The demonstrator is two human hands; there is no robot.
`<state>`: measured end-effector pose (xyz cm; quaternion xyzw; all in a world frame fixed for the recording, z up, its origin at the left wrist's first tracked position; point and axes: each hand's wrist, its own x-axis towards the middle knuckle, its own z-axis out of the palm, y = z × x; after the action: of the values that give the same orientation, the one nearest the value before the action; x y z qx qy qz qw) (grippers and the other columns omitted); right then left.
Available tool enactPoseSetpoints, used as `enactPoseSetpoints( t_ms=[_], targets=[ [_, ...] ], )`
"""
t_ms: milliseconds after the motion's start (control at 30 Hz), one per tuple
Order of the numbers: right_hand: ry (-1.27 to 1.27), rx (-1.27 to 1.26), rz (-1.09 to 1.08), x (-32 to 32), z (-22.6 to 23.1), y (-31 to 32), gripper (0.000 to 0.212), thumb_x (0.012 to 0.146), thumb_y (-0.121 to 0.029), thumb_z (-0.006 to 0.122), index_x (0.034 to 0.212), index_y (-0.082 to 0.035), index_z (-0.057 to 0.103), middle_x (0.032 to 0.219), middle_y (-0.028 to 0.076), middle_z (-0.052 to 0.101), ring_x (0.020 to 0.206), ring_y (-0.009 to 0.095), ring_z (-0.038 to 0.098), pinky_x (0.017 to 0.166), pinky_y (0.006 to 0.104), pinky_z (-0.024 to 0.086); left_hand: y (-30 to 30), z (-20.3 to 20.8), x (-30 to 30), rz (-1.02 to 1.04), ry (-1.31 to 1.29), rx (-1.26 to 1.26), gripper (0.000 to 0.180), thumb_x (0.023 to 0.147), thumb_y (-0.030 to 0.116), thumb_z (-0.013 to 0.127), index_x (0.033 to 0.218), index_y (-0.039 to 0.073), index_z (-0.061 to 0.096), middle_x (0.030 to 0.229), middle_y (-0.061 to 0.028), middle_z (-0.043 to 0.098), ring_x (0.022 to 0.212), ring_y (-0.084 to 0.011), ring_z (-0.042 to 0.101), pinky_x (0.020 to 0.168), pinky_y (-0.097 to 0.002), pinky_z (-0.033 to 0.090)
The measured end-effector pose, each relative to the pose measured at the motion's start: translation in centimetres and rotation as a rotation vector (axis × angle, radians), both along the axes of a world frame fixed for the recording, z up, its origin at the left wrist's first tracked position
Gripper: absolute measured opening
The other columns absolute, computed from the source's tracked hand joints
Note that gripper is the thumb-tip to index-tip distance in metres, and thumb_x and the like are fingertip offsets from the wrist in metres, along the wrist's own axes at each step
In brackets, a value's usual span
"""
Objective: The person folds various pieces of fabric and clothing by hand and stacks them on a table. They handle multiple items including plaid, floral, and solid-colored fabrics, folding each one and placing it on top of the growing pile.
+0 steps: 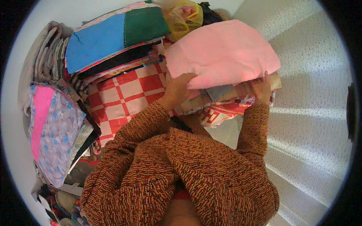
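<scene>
A thick folded pink blanket point(222, 52) tops a stack of folded cloths at the right of centre. My left hand point(179, 88) grips its near left corner, fingers partly hidden at the edge. At the near right edge my right hand point(262, 88) holds the same blanket, with fingertips on its side and the rest of the hand against the layers below. Under the pink blanket show a brown plaid folded cloth point(196, 103) and a red-and-white patterned cloth point(217, 117).
Left of the stack lies a red-and-white checked cloth point(132, 90). Behind it rises a pile topped by a blue-and-green quilt point(102, 39). A yellow plastic bag point(184, 19) sits at the back. Grey blankets point(47, 56) and a floral quilt point(60, 124) stand left; a pale patterned curtain point(309, 105) hangs right.
</scene>
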<state>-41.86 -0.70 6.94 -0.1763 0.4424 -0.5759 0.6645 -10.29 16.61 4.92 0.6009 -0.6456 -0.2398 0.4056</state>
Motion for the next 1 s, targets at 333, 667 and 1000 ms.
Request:
enactPoseSetpoints(
  t_ms=[333, 667, 1000],
  targets=[
    [0.889, -0.729, 0.182, -4.6, -3.2, -6.6, 0.053, 0.087, -0.029, 0.059, 0.129, -0.001, 0.041, 0.124, 0.015, 0.051, 0.112, 0.027, 0.051, 0.092, 0.0375, 0.045, -3.1, 0.4, 3.7, 0.121, -0.090, -0.169, 0.036, 0.073, 0.019, 0.065, 0.107, 0.008, 0.060, 0.091, -0.0158, 0.065, 0.079, -0.0302, 0.065, 0.068, -0.0374, 0.050],
    [1.113, -0.774, 0.406, -5.3, -5.6, -7.8, 0.054, 0.083, -0.006, 0.050, 0.135, 0.000, 0.036, 0.123, 0.017, 0.051, 0.113, 0.024, 0.049, 0.099, 0.0353, 0.038, -0.9, -2.7, 3.3, -0.166, -0.091, 0.081, 0.045, 0.072, 0.033, 0.070, 0.106, 0.005, 0.061, 0.101, -0.0142, 0.064, 0.092, -0.0287, 0.062, 0.082, -0.0366, 0.048],
    [0.225, -0.031, -0.033, 1.2, -1.5, -3.0, 0.055, 0.087, -0.023, 0.058, 0.130, 0.002, 0.036, 0.123, 0.014, 0.050, 0.113, 0.028, 0.049, 0.095, 0.0420, 0.043, -13.2, -6.8, 9.1, 0.084, 0.091, 0.243, 0.043, 0.076, 0.032, 0.070, 0.106, 0.003, 0.061, 0.101, -0.0128, 0.064, 0.095, -0.0227, 0.061, 0.082, -0.0351, 0.048]
  ],
)
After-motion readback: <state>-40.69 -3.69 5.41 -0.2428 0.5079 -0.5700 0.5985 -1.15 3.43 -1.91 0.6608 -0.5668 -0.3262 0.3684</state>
